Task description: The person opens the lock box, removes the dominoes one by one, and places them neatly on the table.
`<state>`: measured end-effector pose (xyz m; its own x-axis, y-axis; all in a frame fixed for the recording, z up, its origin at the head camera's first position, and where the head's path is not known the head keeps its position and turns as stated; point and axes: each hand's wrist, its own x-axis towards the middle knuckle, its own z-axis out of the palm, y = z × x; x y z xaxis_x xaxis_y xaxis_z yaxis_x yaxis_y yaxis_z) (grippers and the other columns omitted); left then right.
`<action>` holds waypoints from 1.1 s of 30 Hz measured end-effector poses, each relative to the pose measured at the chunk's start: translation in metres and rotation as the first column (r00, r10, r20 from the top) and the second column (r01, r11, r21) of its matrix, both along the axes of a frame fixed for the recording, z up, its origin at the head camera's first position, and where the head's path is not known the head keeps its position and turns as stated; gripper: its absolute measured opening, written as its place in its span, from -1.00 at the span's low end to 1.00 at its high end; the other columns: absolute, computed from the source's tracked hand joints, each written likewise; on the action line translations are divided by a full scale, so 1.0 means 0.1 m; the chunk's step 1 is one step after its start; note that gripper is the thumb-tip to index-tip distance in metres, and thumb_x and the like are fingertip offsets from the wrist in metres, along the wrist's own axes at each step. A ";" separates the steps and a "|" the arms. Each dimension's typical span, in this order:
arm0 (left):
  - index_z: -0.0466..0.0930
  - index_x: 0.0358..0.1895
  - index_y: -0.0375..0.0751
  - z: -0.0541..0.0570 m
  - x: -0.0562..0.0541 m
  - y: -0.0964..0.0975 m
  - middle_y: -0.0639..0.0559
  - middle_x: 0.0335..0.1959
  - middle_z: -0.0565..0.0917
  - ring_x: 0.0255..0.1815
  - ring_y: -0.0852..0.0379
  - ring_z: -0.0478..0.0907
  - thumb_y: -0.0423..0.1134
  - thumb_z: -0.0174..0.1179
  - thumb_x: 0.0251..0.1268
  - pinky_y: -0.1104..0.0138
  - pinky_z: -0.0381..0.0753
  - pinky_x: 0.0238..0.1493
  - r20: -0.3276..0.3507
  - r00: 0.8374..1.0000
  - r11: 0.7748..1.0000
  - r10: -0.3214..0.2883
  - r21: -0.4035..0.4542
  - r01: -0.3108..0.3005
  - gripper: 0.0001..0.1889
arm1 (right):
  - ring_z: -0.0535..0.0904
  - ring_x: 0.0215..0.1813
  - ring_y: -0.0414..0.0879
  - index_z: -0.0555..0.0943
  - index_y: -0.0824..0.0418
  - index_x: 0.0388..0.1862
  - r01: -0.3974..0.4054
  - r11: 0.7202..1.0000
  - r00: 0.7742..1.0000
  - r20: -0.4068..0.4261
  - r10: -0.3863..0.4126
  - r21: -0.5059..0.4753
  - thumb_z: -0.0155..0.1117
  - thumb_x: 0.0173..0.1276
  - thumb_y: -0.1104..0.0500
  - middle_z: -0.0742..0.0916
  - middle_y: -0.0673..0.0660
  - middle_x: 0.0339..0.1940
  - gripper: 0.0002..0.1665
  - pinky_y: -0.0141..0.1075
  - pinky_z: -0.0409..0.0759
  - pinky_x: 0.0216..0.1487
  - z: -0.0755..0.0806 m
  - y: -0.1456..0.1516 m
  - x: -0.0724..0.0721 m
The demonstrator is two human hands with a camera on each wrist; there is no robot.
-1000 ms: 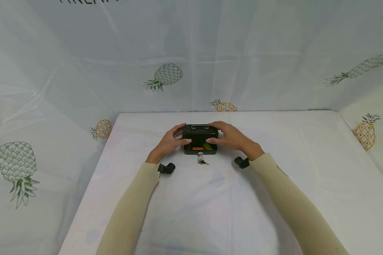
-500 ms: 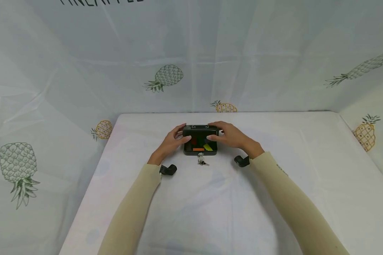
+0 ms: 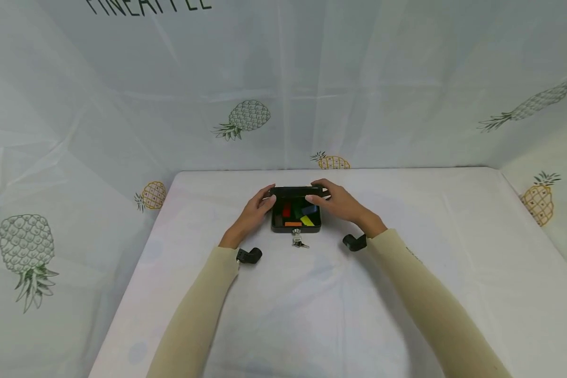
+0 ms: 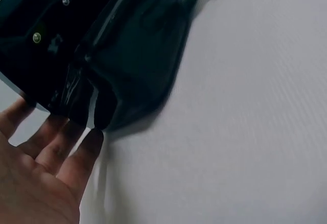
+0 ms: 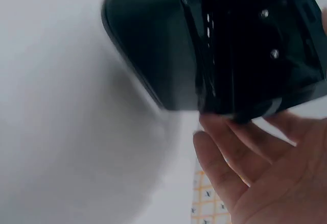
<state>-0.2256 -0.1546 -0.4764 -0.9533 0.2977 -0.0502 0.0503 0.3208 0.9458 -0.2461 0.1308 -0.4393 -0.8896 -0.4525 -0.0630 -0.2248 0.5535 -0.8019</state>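
At the far middle of the white table, in the head view, a small black box stood with its lid raised. The left hand held the lid's left end and the right hand its right end, the fingers of both curled over the lid's edge. Between the two sets of fingers, inside the box, lay coloured pieces: red, green, blue, yellow and orange. A key hung from the lock on the box's near side, below the fingers.

In the left wrist view, the left fingers lay straight and close together under the lid's edge, touching it; the box body sat just beyond their tips on the table.

In the right wrist view, the right fingers were loosely spread beneath the open lid, tips against it, with the blurred box body beside them to the left.
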 end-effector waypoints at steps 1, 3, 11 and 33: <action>0.12 0.72 0.01 0.00 0.00 0.00 -0.19 0.64 0.25 0.65 -0.17 0.23 0.09 -0.03 0.73 -0.07 0.27 0.66 0.002 1.000 1.000 0.010 -0.005 -0.010 -0.34 | 0.52 0.44 0.28 0.29 0.26 0.64 0.014 1.000 1.000 0.003 -0.014 -0.014 0.18 0.64 -0.14 0.50 0.32 0.52 -0.21 0.22 0.55 0.43 -0.02 -0.01 0.01; 0.12 0.72 0.00 0.01 -0.01 0.01 -0.19 0.64 0.27 0.65 -0.16 0.24 0.16 -0.05 0.72 -0.06 0.24 0.67 0.009 0.999 0.999 0.034 -0.017 -0.034 -0.32 | 0.47 0.48 0.29 0.25 0.26 0.65 0.035 0.998 0.999 0.010 -0.034 -0.044 0.12 0.67 -0.17 0.44 0.34 0.57 -0.19 0.24 0.50 0.48 -0.06 -0.03 0.02; 0.10 0.72 -0.06 0.03 -0.04 0.06 -0.15 0.69 0.20 0.69 -0.13 0.14 0.32 -0.10 0.65 -0.06 0.14 0.71 0.041 0.995 0.996 0.091 -0.030 -0.090 -0.20 | 0.38 0.53 0.38 0.06 0.31 0.72 0.102 0.982 0.994 0.043 -0.096 -0.157 -0.16 0.77 -0.23 0.26 0.39 0.67 -0.16 0.27 0.43 0.53 -0.16 -0.07 0.10; -0.05 0.71 -0.37 0.03 -0.07 0.12 -0.36 0.61 0.27 0.62 -0.24 0.25 0.10 -0.50 0.82 0.00 0.30 0.66 0.113 0.992 0.975 0.064 0.206 -0.086 -0.29 | 0.18 0.68 0.32 -0.17 0.31 0.77 0.195 0.961 0.974 0.153 -0.166 -0.197 -0.37 0.81 -0.19 0.15 0.39 0.73 -0.15 0.17 0.24 0.68 -0.15 -0.14 0.18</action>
<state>-0.2323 -0.1423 -0.4734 -0.9661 0.2399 -0.0950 -0.0691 0.1138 0.9911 -0.2284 0.1170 -0.4545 -0.9474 -0.3012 -0.1085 -0.0191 0.3916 -0.9200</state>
